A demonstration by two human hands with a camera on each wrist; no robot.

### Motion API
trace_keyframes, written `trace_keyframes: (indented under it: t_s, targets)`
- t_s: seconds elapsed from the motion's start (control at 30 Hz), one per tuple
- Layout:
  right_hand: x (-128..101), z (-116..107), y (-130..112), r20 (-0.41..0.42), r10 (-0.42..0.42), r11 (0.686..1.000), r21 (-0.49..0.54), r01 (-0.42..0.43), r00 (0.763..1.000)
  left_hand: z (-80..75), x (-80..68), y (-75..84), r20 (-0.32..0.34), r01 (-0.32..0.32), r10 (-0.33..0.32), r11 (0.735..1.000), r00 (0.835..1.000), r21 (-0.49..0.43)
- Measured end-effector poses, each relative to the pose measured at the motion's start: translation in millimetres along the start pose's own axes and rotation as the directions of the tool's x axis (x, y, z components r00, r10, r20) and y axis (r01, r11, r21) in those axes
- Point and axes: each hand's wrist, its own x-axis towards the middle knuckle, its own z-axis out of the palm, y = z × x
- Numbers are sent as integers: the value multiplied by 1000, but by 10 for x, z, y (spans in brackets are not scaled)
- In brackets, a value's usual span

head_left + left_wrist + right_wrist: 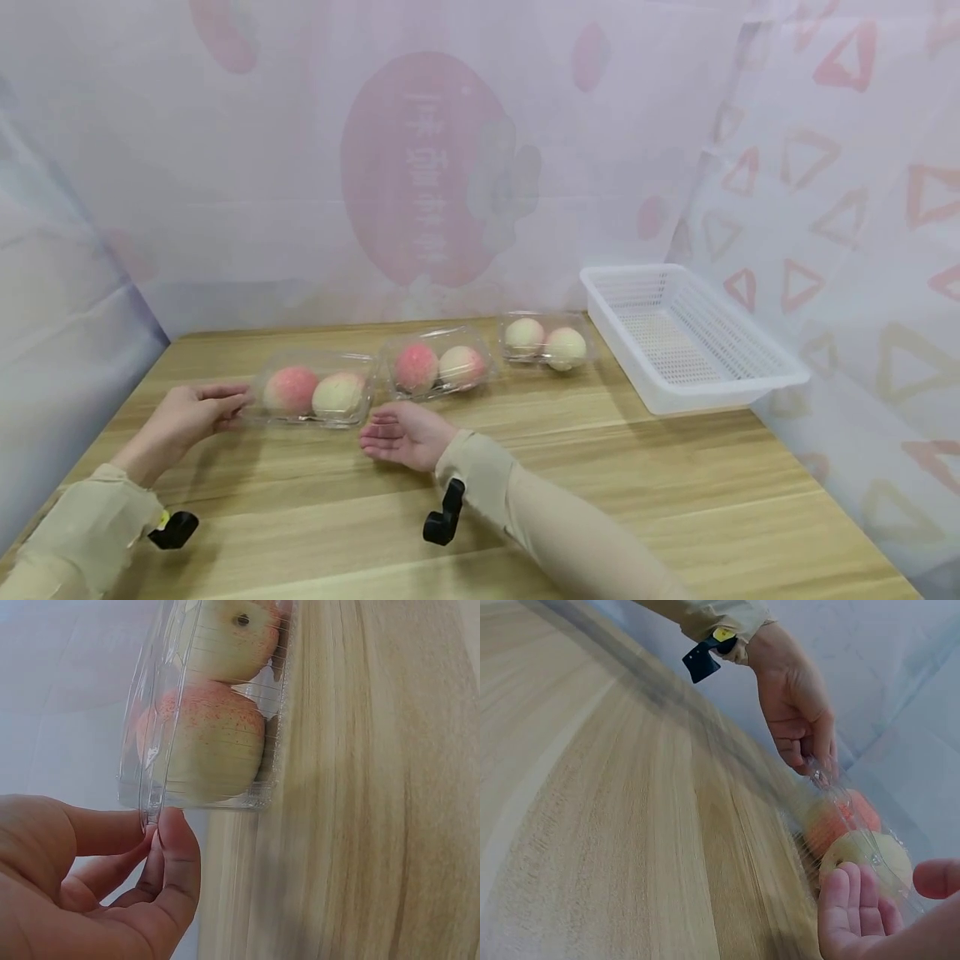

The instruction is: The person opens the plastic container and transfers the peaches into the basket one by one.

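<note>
the left hand lies low on the wooden worktop, fingertips pinching the left rim of the nearest clear clamshell box holding two peaches. the right hand rests palm-up just beside its right end, fingers relaxed and holding nothing. the left wrist view shows the thumb against the box's seam; the head view alone shows two more peach boxes and a white basket.
</note>
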Motion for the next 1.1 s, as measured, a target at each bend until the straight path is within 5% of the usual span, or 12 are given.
trace_keyframes:
  t_s: [0.6, 1.1]
  targets:
    - [157, 41, 64, -59, -45, 997, -70, 41, 997, 3, -10, -22, 19, 43, -42, 995, 999, -91]
    - [239, 64, 73, -44, -64, 998, -22, 63, 997, 5, -20, -20, 43, 38, -33, 993, 999, -115]
